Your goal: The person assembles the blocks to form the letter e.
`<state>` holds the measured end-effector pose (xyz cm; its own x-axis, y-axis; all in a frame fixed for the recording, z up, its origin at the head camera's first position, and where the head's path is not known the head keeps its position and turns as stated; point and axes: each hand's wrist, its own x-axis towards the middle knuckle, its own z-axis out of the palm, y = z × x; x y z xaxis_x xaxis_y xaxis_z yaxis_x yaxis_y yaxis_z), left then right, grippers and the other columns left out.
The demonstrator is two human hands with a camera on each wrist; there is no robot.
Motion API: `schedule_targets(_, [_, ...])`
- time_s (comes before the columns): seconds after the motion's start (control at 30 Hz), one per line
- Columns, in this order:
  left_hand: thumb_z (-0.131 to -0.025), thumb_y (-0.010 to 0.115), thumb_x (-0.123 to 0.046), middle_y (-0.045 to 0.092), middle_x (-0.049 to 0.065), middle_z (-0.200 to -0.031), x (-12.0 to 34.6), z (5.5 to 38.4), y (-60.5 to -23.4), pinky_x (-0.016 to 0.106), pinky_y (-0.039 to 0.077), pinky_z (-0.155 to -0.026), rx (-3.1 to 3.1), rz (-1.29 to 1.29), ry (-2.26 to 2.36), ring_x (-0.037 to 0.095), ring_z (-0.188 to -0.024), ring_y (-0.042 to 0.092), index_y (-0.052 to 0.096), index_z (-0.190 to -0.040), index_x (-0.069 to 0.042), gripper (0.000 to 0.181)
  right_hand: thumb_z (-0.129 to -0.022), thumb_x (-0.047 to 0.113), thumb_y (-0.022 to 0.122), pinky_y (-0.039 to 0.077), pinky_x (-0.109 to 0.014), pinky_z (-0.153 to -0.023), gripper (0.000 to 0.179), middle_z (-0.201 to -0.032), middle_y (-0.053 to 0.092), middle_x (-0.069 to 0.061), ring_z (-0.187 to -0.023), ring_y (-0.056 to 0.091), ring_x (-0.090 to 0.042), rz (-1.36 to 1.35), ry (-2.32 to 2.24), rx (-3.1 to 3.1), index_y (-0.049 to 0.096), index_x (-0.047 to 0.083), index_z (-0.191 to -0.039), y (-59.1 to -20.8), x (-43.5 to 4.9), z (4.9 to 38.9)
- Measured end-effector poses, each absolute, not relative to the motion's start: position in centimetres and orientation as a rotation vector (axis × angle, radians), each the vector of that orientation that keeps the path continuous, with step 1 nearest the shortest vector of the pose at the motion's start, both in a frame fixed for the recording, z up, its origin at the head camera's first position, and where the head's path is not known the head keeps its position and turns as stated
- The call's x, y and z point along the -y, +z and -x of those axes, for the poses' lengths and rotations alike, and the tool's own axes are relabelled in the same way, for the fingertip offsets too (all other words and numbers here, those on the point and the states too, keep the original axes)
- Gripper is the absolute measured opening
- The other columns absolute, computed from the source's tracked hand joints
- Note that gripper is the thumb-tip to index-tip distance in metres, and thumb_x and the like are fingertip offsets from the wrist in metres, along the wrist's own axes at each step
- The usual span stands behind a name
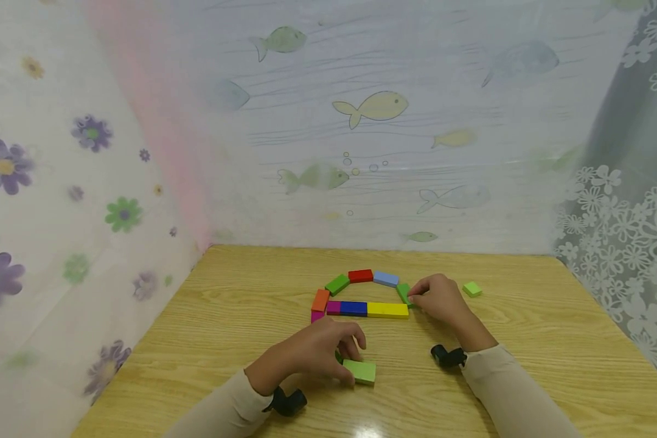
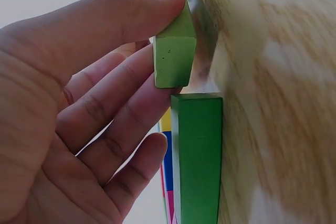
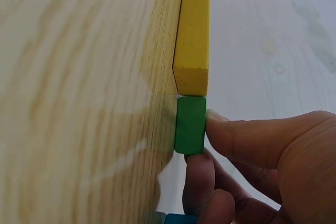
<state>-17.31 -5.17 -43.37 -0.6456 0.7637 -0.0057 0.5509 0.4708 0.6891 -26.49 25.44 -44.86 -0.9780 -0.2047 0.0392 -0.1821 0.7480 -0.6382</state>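
My left hand pinches a light green block between thumb and fingers, close over the wood. A darker green block lies beside it, mostly hidden by that hand in the head view. At the right end of a curve of blocks, my right hand pinches a green block next to the end of the yellow block. Light blue, red, green, orange and magenta blocks continue the curve leftward.
Inside the curve, a purple block and a dark blue block line up with the yellow one. A small light green block lies right of my right hand. Patterned sheets hang behind and beside the wooden table.
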Motion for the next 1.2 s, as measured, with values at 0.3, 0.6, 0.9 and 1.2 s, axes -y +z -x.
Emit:
schedule_targets(0.3, [-0.079,0.093,-0.022,0.075,-0.017,-0.099,5.14,17.19,-43.73,0.014,0.055,-0.081,-2.437,-1.171,0.907,-0.008,-0.089,0.067,0.063,-0.116,-0.016,0.048,-0.094,0.016,0.075,0.055,-0.039,-0.074,0.009,-0.101,0.077,-0.006,-0.092,0.067,-0.025,0.314,-1.059,-2.898,0.082,0.011,-0.097,-44.66,-25.37,26.20])
schedule_targets(0.6, [-0.079,0.093,-0.023,0.075,-0.019,-0.099,5.06,17.20,-43.87,0.014,0.055,-0.081,-2.441,-1.151,0.900,-0.009,-0.090,0.067,0.063,-0.116,-0.017,0.047,-0.094,0.015,0.075,0.055,-0.037,-0.072,0.008,-0.100,0.076,-0.006,-0.089,0.067,-0.023,0.299,-1.076,-2.888,0.082,0.011,-0.096,-44.59,-25.31,26.18])
schedule_targets(0.9, [-0.079,0.092,-0.023,0.075,-0.019,-0.102,5.08,17.30,-43.88,0.015,0.055,-0.083,-2.422,-1.136,0.904,-0.009,-0.092,0.067,0.063,-0.117,-0.018,0.047,-0.094,0.015,0.074,0.052,-0.032,-0.068,0.009,-0.100,0.075,-0.006,-0.081,0.064,-0.019,0.261,-1.096,-2.871,0.081,0.011,-0.097,-44.48,-25.40,26.18])
schedule_targets(1.2, [-0.078,0.093,-0.025,0.073,-0.021,-0.101,5.37,17.33,-43.97,0.014,0.055,-0.082,-2.452,-1.173,0.865,-0.008,-0.090,0.066,0.064,-0.117,-0.019,0.048,-0.094,0.015,0.074,0.052,-0.031,-0.066,0.009,-0.100,0.075,-0.007,-0.079,0.064,-0.018,0.265,-1.102,-2.860,0.081,0.010,-0.098,-44.46,-25.31,26.13])
